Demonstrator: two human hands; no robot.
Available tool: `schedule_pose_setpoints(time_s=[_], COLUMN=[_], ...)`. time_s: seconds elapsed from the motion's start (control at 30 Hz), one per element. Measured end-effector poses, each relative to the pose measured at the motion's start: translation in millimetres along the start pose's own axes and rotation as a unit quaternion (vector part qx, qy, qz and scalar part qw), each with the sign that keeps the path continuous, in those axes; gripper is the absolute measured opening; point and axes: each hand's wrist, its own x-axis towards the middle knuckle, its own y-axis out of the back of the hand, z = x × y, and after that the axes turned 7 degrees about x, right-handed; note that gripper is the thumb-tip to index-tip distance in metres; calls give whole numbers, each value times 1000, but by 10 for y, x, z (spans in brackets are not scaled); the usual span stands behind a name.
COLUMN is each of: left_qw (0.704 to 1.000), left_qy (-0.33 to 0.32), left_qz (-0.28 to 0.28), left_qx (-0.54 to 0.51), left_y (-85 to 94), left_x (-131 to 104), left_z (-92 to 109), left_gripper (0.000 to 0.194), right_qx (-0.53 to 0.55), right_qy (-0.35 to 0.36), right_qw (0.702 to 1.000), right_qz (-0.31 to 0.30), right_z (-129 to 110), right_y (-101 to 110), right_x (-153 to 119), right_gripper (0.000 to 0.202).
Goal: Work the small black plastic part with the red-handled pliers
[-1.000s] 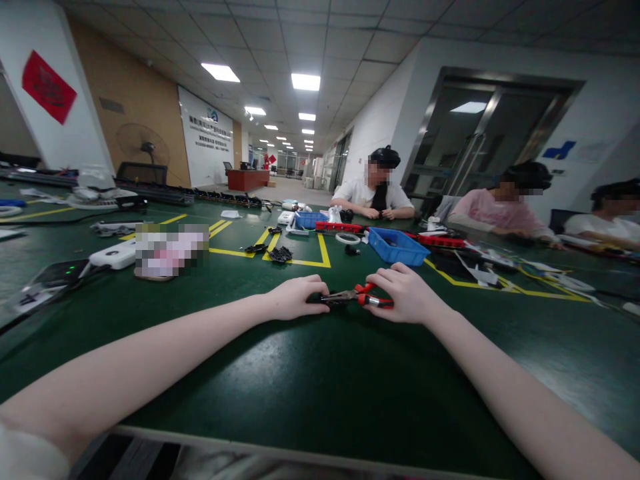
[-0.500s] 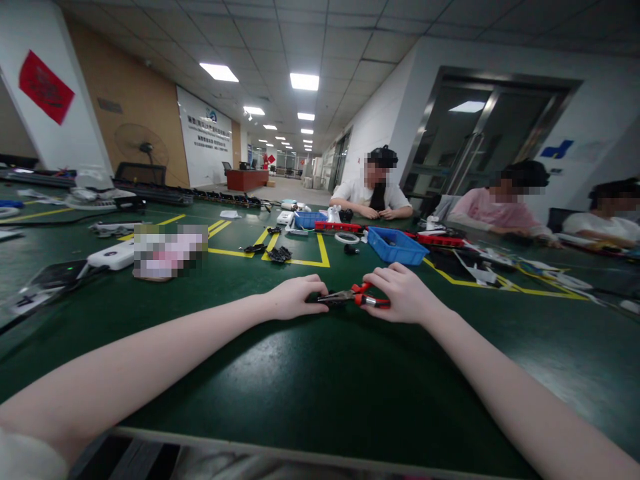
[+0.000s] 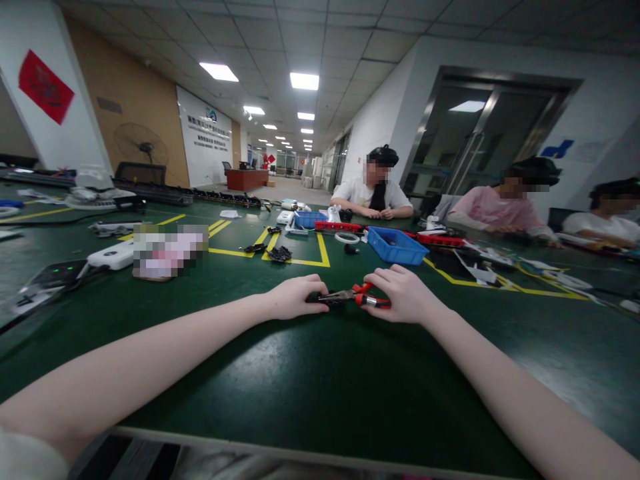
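My right hand (image 3: 404, 293) is closed around the red-and-black handles of needle-nose pliers (image 3: 369, 299), whose jaws point left. Just left of it, my left hand (image 3: 296, 297) pinches a small black part (image 3: 315, 297) between thumb and fingers. The plier tips reach this part, but whether they bite on it is too small to tell. Both hands are low over the green table (image 3: 280, 387). Beyond them, several black pieces (image 3: 279, 254) lie inside a yellow-taped area.
A blue bin (image 3: 396, 245) stands beyond my right hand, with a white ring (image 3: 347, 237) beside it. On the left lie a blurred-out pink object (image 3: 170, 257) and a white power bank-like box (image 3: 113, 255). Several people sit across the table, one in a white shirt (image 3: 373, 193).
My hands and the pliers stay almost exactly in place. The person in pink at the right has shifted their head slightly.
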Motion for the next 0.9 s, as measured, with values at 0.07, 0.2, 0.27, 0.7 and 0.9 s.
schedule_pose_setpoints(time_s=[0.07, 0.2, 0.27, 0.7, 0.9], left_qw=[1000, 1000, 1000, 1000, 1000], left_qy=[-2, -5, -6, -6, -4], left_qz=[1, 4, 4, -2, 1], left_qx=[-2, -1, 0, 3, 2], left_y=[-5, -20, -25, -9, 5], left_x=[0, 2, 2, -1, -10], left_z=[-7, -26, -32, -17, 3], left_gripper=[24, 24, 24, 24, 23], right_qx=[-2, -3, -4, 0, -6], right_qy=[-3, -4, -3, -1, 0], right_qw=[1000, 1000, 1000, 1000, 1000], right_qz=[2, 4, 4, 7, 11], right_z=[-8, -13, -9, 35, 5], right_y=[-14, -44, -52, 0, -19], right_x=[-1, -4, -5, -21, -5], right_gripper=[39, 40, 41, 39, 39])
